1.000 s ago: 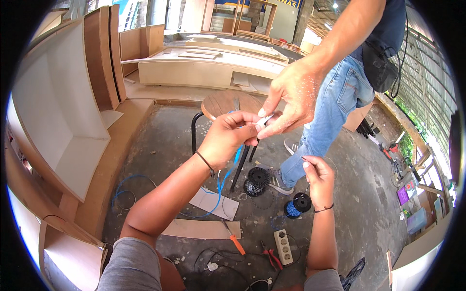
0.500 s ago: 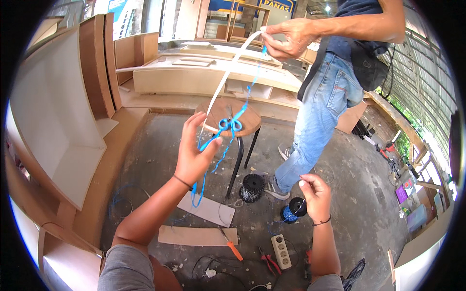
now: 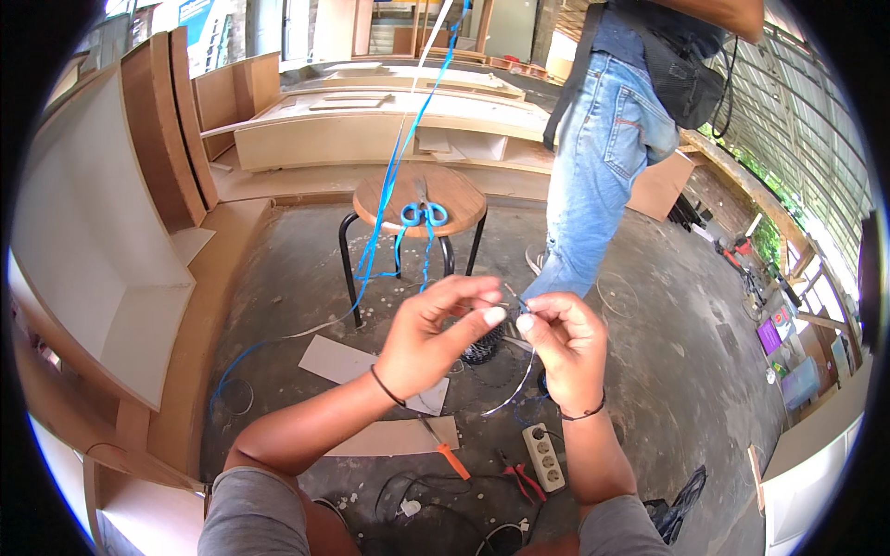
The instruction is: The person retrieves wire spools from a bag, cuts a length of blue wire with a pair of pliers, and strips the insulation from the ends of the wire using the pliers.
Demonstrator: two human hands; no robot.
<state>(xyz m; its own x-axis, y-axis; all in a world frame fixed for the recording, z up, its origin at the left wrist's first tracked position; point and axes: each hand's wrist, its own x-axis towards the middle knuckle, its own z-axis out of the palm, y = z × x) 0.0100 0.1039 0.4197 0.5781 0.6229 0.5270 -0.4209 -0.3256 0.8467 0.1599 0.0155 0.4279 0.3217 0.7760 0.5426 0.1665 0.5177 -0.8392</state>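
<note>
My right hand (image 3: 570, 347) pinches a thin wire (image 3: 521, 389) between thumb and forefinger, and its pale length curves down below the fingers. Close beside it, my left hand (image 3: 440, 334) has its thumb and bent fingers a little apart, with no held thing visible between them. Beyond my hands stands a round wooden stool (image 3: 371, 199) on black legs, bearing scissors (image 3: 424, 213) with blue handles. A twisted blue strand (image 3: 389, 167) and a narrow white strip (image 3: 429, 42) run upward past the stool and out of view. A dark spool (image 3: 480, 350) is partly hidden behind my hands.
Another person in jeans (image 3: 593, 167) stands beyond my right hand. On the floor lie flat boards (image 3: 389, 437), an orange-handled tool (image 3: 451, 461), red-handled pliers (image 3: 524, 477), a power strip (image 3: 544, 457) and loose cables. Wooden cabinet parts (image 3: 324, 148) line the back and left.
My left hand has come down and right, away from the blue strand, to my right hand. My right hand has moved up and left. The other person's hand has left the view.
</note>
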